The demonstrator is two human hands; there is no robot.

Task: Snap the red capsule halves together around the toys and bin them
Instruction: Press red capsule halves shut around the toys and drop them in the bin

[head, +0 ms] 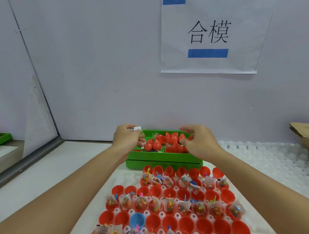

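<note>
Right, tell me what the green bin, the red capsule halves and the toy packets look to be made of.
Green bin: looks like moulded rigid plastic, matte; a perforated floor and crisp moulded rim suggest it.
Red capsule halves: apparently thin hard plastic, smooth and slightly glossy; uniform cups with soft highlights.
Toy packets: probably clear plastic film, since coloured bits show through and the edges crinkle.

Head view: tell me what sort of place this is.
Probably a small factory packing station for capsule toys. A printed paper sign marks the partitioned bench, a white holder tray carries rows of open red capsule halves with bagged toys, and a green bin collects capsules.
</note>
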